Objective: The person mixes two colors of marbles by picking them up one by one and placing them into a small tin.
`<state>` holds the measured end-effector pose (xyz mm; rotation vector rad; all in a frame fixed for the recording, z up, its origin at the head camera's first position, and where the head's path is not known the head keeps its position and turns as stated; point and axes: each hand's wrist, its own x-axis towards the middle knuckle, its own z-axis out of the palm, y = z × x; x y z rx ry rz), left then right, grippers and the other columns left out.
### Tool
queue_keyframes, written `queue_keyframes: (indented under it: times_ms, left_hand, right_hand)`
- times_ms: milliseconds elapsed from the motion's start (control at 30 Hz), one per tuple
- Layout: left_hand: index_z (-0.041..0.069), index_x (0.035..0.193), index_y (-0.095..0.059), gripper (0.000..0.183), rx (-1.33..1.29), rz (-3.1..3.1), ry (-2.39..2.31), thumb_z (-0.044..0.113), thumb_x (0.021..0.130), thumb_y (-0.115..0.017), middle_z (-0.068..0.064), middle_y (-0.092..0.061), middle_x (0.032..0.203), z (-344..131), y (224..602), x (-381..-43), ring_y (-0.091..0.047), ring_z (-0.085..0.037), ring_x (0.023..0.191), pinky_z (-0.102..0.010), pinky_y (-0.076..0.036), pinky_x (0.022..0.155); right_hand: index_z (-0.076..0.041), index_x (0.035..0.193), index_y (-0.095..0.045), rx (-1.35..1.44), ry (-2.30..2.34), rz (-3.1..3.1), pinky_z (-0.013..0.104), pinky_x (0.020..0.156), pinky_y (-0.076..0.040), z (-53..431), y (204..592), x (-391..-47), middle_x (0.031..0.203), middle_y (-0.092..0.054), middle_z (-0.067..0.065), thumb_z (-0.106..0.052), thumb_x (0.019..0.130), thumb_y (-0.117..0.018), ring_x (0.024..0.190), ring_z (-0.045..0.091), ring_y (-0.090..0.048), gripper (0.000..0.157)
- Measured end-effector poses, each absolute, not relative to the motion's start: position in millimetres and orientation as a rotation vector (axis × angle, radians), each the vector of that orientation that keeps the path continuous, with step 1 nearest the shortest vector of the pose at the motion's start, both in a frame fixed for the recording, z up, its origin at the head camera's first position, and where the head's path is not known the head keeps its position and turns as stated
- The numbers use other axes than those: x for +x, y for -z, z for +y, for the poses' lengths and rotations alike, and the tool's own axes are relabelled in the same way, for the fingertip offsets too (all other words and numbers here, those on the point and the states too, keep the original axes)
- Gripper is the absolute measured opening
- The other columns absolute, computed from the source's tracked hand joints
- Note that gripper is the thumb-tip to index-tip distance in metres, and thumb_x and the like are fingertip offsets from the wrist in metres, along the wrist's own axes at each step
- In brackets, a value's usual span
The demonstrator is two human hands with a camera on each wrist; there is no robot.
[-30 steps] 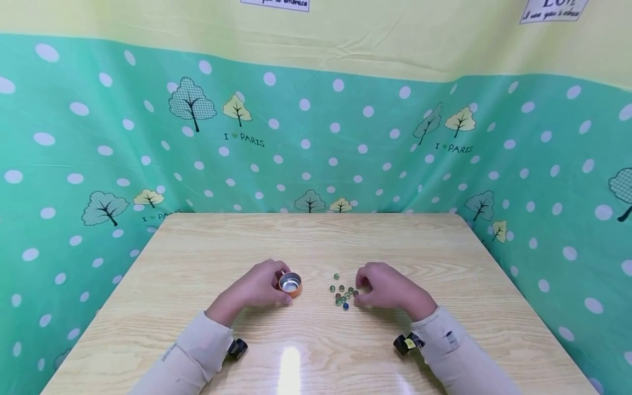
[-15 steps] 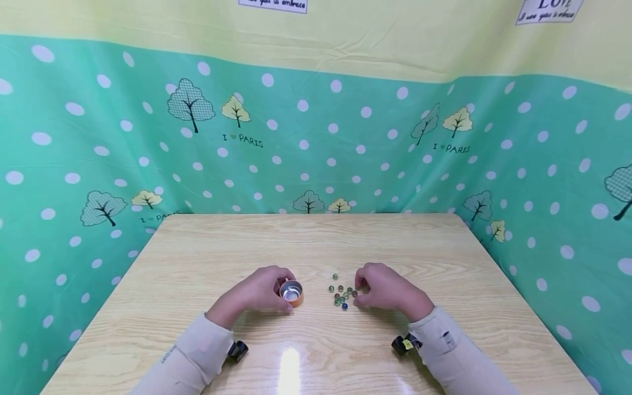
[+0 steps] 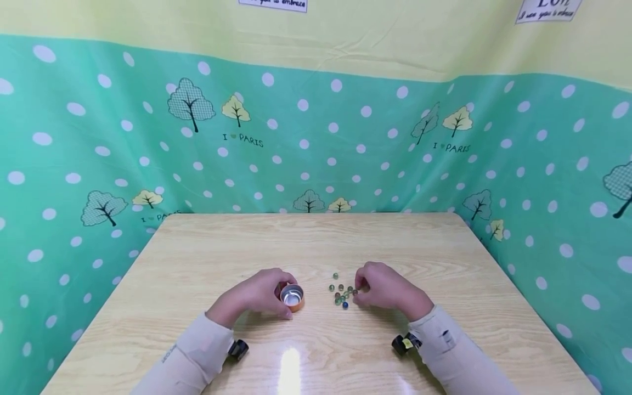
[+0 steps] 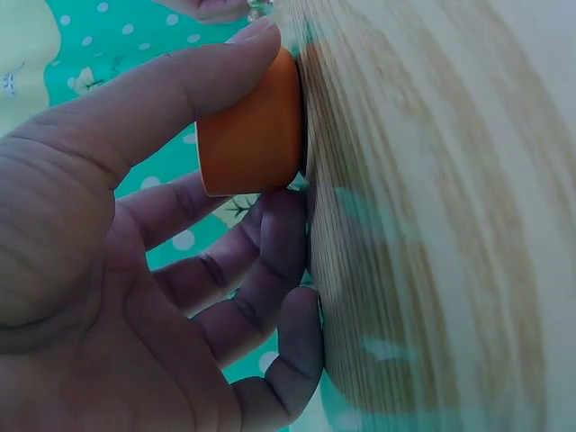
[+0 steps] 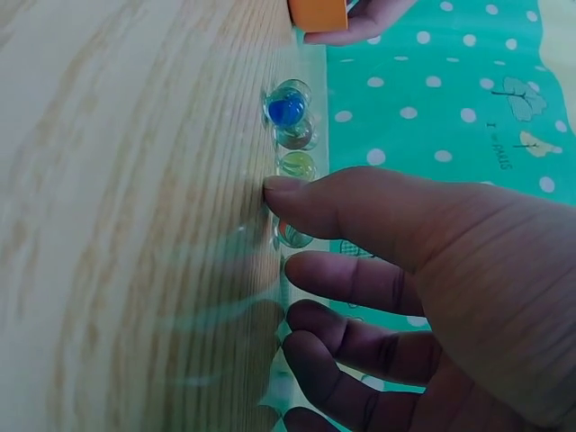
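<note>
Cup (image 4: 254, 135) shifted, gripped by left hand (image 3: 263, 292) (interior (image 3: 292, 297): head view only), right hand (image 3: 387, 288) relaxed near marbles (image 3: 346, 295)

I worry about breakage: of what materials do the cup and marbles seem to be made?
Cup: probably metal, shiny, silvery inside; the smooth orange outside may be paint. Marbles: likely glass, glossy, several transparent with coloured streaks; clear plastic remains possible.

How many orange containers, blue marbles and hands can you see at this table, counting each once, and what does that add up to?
Orange container: 1
Blue marble: 1
Left hand and right hand: 2
Total: 4
</note>
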<state>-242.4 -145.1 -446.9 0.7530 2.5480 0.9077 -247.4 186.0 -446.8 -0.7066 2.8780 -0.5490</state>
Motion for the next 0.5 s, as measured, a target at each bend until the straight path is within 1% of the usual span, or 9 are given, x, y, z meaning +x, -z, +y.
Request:
queue_keyframes:
  times_ms: [267, 500]
  left_hand:
    - [0.021, 0.11, -0.072, 0.046, 0.761, 2.562, -0.89, 0.022, 0.071, -0.097, 0.002, -0.067, 0.101, -143.2, 446.0, -244.1, -0.057, -0.018, 0.09, -0.04, -0.049, 0.08]
    - [0.019, 0.11, -0.072, 0.047, 0.751, 2.586, -0.896, 0.022, 0.07, -0.097, 0.002, -0.068, 0.1, -142.1, 447.5, -241.8, -0.058, -0.017, 0.087, -0.039, -0.049, 0.077]
  right_hand:
    - [-0.021, 0.08, -0.068, -0.786, 0.501, 2.911, 0.027, 0.066, -0.044, 184.7, 444.6, -246.6, 0.079, -0.06, -0.005, -0.026, 0.083, -0.087, 0.072, 0.01, -0.05, 0.02]
    - [-0.02, 0.079, -0.067, -0.819, 0.472, 2.927, 0.027, 0.065, -0.043, 182.6, 445.6, -245.2, 0.078, -0.059, -0.005, -0.025, 0.084, -0.086, 0.072, 0.009, -0.048, 0.02]
